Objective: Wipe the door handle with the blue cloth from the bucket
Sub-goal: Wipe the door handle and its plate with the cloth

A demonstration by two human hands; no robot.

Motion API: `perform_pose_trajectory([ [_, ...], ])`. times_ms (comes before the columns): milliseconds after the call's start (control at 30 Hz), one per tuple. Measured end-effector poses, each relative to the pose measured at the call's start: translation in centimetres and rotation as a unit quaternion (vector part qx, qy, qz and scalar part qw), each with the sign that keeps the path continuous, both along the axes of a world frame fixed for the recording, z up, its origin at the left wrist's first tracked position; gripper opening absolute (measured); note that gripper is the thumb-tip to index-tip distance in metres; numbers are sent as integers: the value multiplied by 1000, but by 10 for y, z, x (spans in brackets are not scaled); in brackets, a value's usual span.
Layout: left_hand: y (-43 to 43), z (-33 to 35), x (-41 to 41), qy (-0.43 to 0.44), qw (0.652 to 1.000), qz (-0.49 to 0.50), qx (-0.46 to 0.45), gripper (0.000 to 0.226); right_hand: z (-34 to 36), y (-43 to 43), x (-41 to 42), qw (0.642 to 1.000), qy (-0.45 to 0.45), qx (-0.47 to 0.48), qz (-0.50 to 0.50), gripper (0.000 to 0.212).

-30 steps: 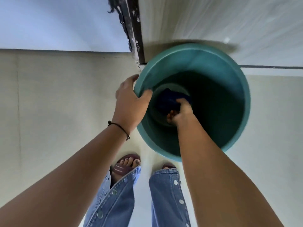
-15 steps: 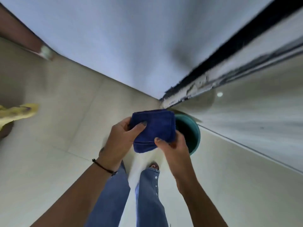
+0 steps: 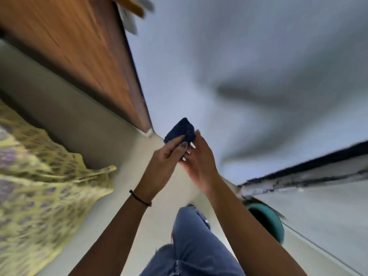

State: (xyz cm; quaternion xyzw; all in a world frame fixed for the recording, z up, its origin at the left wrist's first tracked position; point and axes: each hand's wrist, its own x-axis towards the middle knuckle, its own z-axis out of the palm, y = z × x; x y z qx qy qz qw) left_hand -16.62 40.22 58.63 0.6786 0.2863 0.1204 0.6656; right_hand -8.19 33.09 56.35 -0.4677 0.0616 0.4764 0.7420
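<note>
The dark blue cloth (image 3: 182, 129), folded small, is held up in front of me between both hands. My left hand (image 3: 166, 156) pinches its lower left edge with thumb and fingers. My right hand (image 3: 199, 160) cups it from the right, fingers against its underside. The teal bucket (image 3: 268, 221) stands on the floor at the lower right, partly hidden behind my right forearm. A brown wooden door (image 3: 79, 48) fills the upper left. Its handle is not clearly visible; a blurred orange and grey shape sits at its top edge.
A yellow patterned fabric (image 3: 39, 176) lies at the left on the pale floor. A light blue-grey wall (image 3: 239, 66) spans the middle. A dark door frame strip (image 3: 298, 172) runs at the right. My jeans-clad legs (image 3: 189, 246) are below. The picture is motion-blurred.
The cloth came out of the bucket and rose, held by both hands. The view swung left and up: the bucket slid to the lower right and the wooden door came into view.
</note>
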Motion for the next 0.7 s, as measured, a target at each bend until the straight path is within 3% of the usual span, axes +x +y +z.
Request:
perform_pose_trajectory([
  [133,64,14,3,-19,996,-74,49,31,22,64,14,999,-5,24,-24,35],
  [267,161,26,36,-60,989,30,134,31,38,122,44,981,-167,-82,-56,15],
  [333,212,40,59,-74,974,99,188,27,55,147,61,947,-276,-124,-104,15],
  [433,282,61,91,-79,948,145,271,36,85,178,84,906,-360,-117,-188,23],
  [567,357,78,122,-101,904,152,386,46,117,221,110,856,-432,-102,-263,23],
  [700,406,80,149,-128,860,144,473,58,132,269,124,780,-531,-129,-306,31],
])
